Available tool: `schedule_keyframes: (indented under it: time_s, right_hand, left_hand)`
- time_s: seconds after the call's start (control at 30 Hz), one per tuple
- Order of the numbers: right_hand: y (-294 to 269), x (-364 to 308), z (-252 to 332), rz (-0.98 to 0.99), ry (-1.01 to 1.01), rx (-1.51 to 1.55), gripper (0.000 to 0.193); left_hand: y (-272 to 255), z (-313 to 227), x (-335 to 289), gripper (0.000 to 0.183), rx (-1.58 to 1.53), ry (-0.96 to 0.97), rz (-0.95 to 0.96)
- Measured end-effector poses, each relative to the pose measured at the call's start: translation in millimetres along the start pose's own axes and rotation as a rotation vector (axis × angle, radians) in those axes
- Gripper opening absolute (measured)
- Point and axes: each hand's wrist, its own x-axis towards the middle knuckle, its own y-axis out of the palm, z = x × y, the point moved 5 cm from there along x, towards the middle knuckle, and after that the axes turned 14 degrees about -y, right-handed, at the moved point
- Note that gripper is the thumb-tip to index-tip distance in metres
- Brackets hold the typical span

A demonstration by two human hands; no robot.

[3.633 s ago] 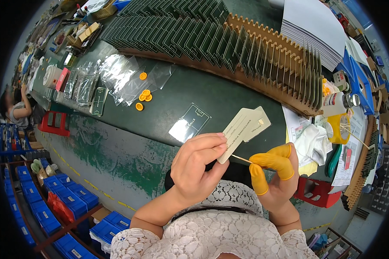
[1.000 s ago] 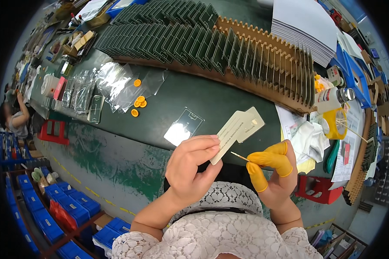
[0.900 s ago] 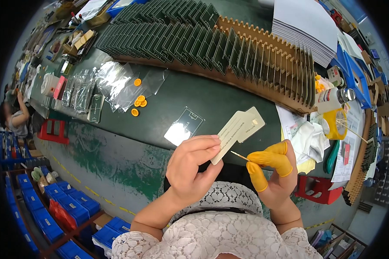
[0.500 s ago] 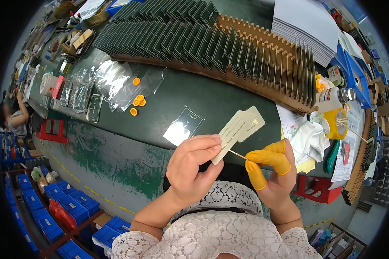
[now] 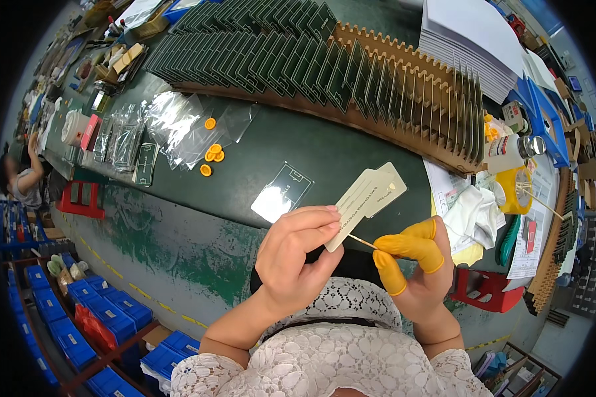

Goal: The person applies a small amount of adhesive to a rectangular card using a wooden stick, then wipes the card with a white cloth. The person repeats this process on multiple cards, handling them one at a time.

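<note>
My left hand (image 5: 297, 255) is closed on two cream cards (image 5: 361, 202), fanned so that one overlaps the other, with dark print on their faces. Yellow finger cots cover several fingers of my right hand (image 5: 417, 261). Between those fingertips it pinches a thin swab stick (image 5: 364, 242), whose far end meets the lower edge of the front card; the tip there is too small to make out. Left of the cards, a dark green card (image 5: 283, 193) with a bright glare lies flat on the green table (image 5: 238, 159).
Slotted brown racks (image 5: 377, 126) holding many upright dark cards stretch across the back. Yellow finger cots (image 5: 214, 153) and clear plastic bags (image 5: 179, 132) lie left. At right are a clear bottle (image 5: 506, 153), white cloth (image 5: 471, 215), yellow tape roll (image 5: 514, 188) and paper stack (image 5: 470, 46).
My right hand has shifted very slightly left with the swab stick, whose end has slid a little along the card's edge. The left hand and cards are nearly still.
</note>
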Motion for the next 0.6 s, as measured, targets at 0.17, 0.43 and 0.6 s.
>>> schedule_keyframes:
  time_s: [0.17, 0.43, 0.6]
  right_hand:
    - [-1.2, 0.6, -1.8, -0.015, 0.009, -0.004, 0.029]
    - [-0.3, -0.3, -0.6, -0.015, -0.001, 0.005, 0.03]
    - [-2.7, 0.6, -2.9, -0.025, 0.006, -0.017, 0.029]
  left_hand:
    - [-0.3, 0.7, -1.0, 0.034, -0.004, 0.002, -0.008]
    - [-0.1, 0.2, 0.0, 0.034, -0.008, -0.002, -0.005]
    - [0.4, 0.9, -0.7, 0.034, -0.014, 0.002, -0.004]
